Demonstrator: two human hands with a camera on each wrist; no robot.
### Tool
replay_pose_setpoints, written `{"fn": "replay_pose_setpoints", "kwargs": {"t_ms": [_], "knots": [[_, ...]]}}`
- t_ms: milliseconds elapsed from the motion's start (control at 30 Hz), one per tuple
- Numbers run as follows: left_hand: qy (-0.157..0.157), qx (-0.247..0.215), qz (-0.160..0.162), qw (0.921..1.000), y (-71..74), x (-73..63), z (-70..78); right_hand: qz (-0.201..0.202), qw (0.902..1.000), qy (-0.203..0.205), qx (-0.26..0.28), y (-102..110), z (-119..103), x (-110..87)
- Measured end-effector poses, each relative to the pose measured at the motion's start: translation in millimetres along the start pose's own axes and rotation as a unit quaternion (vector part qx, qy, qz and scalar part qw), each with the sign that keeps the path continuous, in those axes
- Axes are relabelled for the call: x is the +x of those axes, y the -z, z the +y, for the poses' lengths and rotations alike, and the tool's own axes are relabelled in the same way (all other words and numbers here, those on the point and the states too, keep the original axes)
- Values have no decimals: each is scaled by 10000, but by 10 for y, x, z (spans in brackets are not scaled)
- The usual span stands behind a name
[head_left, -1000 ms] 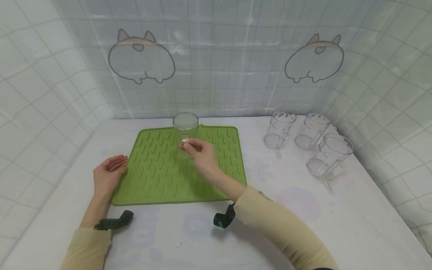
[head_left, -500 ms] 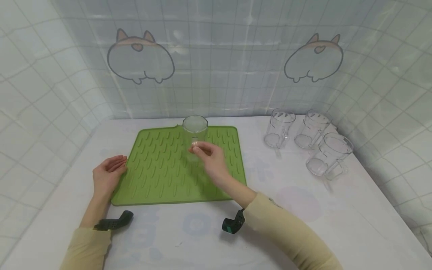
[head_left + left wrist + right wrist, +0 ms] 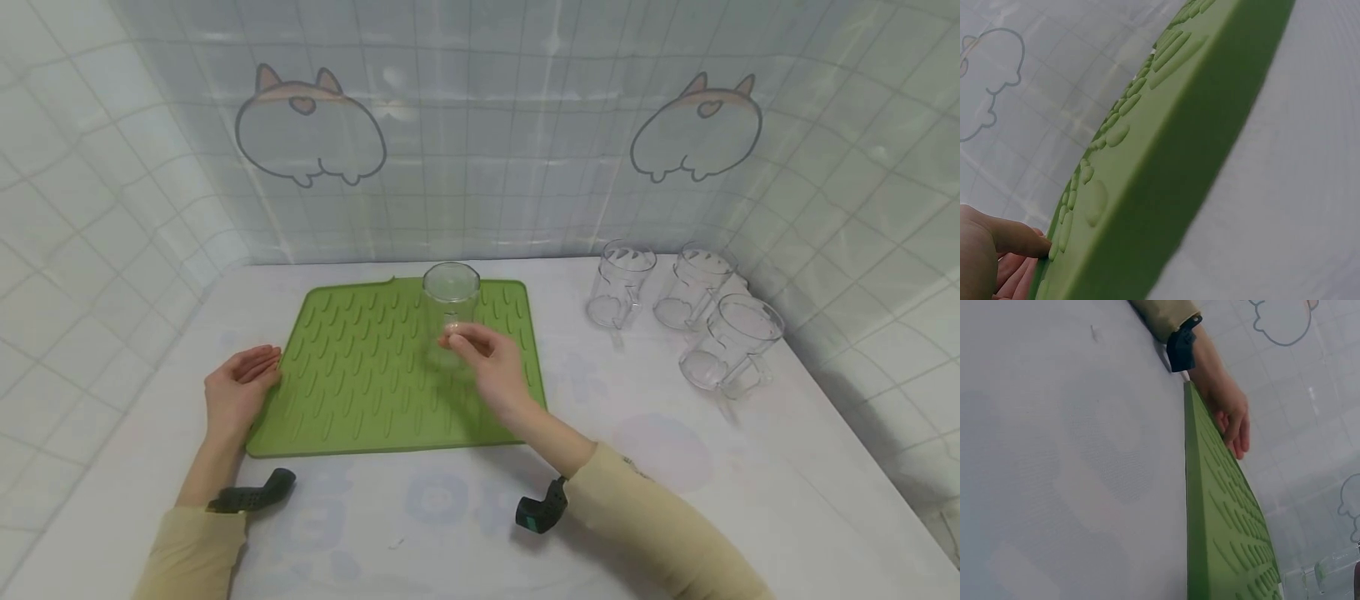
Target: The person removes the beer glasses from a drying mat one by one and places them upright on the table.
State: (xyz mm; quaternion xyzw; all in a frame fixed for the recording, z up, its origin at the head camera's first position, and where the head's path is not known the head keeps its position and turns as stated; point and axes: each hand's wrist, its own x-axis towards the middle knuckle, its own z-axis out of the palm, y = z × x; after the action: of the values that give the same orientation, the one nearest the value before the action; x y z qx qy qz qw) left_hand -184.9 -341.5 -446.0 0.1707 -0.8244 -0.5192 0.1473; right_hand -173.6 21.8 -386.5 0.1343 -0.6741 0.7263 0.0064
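Observation:
A clear glass mug (image 3: 452, 292) stands upright over the back right part of the green ridged mat (image 3: 352, 375). My right hand (image 3: 487, 367) pinches its handle, which faces me, between thumb and fingers. Part of this mug also shows at the lower right corner of the right wrist view. At the mat's left edge rests my left hand (image 3: 243, 383), fingers together and slightly bent. In the left wrist view its thumb (image 3: 1019, 239) touches the mat's edge.
Several things stand at the right: a glass mug (image 3: 621, 287) at the back, another mug (image 3: 692, 292) beside it, and a third mug (image 3: 731, 346) nearer me. A white cloth (image 3: 420, 533) covers the table. Tile-patterned sheeting (image 3: 510, 167) encloses the back and sides.
My right hand has moved the mug rightward and a little nearer to me across the mat. My left hand has stayed at the mat's left edge.

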Motion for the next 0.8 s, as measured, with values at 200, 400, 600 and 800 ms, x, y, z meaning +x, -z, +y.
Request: {"fn": "replay_pose_setpoints", "kwargs": {"t_ms": [200,400,600,800], "knots": [[95,-20,13,10000,-5,12,4,80,9999,93,-54,79,-29,-66],[41,-56,32,10000,1,28,-6,176,9998,50,-127,169,-49,-133],[-42,-265,8,9996,5,31,-15,278,9993,52,-251,274,-45,-191],[-99,-529,-39,9985,18,35,-12,380,9988,117,-291,368,-10,-239]]}}
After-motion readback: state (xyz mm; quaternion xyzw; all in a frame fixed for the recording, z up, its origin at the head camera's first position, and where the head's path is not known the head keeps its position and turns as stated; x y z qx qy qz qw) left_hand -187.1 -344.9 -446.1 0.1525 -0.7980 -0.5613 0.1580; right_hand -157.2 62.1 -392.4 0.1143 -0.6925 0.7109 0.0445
